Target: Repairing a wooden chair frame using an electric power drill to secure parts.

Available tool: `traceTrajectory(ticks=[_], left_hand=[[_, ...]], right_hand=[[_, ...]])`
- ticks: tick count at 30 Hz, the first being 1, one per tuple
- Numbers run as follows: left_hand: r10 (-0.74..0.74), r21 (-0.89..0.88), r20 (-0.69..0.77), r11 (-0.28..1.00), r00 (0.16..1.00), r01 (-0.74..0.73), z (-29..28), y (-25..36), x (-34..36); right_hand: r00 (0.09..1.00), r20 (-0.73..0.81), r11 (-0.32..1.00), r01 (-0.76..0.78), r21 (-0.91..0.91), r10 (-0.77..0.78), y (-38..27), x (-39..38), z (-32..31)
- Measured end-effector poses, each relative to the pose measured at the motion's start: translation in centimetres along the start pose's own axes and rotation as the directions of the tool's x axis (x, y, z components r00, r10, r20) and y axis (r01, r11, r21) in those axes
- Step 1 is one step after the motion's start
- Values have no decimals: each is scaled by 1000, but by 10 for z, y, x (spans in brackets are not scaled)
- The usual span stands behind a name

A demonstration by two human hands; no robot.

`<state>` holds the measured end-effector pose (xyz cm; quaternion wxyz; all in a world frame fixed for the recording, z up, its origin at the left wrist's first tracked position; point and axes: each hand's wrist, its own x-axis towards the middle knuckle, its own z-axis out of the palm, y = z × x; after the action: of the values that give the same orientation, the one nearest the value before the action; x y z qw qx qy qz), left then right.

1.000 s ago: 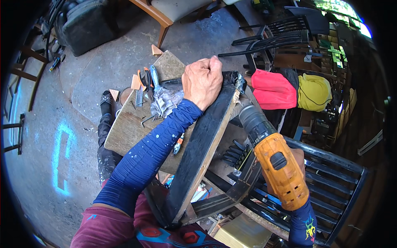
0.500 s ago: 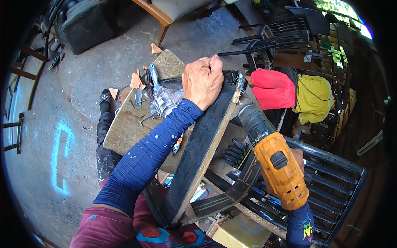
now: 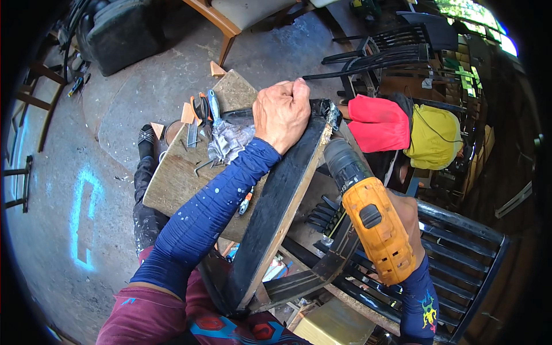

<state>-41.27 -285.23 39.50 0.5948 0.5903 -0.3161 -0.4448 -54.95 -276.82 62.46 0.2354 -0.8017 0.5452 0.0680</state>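
Observation:
My left hand (image 3: 282, 115) is closed around the upper corner of a black-painted wooden chair frame (image 3: 270, 215), whose near edge shows raw wood. In my right hand (image 3: 407, 221) is a yellow and black cordless drill (image 3: 379, 227), pointed up and left at the frame's splintered corner. Its chuck (image 3: 339, 152) is close beside the wood; the bit's tip is hidden from me. My right fingers are mostly behind the drill body. The frame slants toward my lap, with a curved dark rail (image 3: 322, 273) joined at its lower end.
A wooden board (image 3: 172, 184) beyond my left arm bears a crumpled grey rag (image 3: 230, 141), a blue-handled tool (image 3: 214, 106) and an Allen key (image 3: 201, 168). A slatted black chair part (image 3: 460, 247) lies at right. Another person in a yellow shirt (image 3: 434, 138) bends over nearby.
The drill has shifted slightly left and its body has turned, showing more of my right hand. My left hand keeps its place on the frame. The other person has moved a little.

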Motion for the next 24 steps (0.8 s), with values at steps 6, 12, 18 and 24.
traceTrajectory(ticks=[6, 12, 18, 24], left_hand=[[-3, -5, -3, 1000, 1000, 3, 1, 0, 1], [-11, 20, 14, 1000, 1000, 11, 1, -2, 2], [22, 28, 15, 999, 1000, -23, 1, -2, 1], [-1, 11, 35, 1000, 999, 1, -2, 2, 0]], right_hand=[[1000, 13, 997, 21, -81, -20, 8, 8, 3], [999, 8, 995, 41, -86, -40, 12, 12, 3], [1000, 21, 999, 12, -49, -11, 15, 15, 0], [999, 37, 995, 38, -94, -35, 15, 15, -3]])
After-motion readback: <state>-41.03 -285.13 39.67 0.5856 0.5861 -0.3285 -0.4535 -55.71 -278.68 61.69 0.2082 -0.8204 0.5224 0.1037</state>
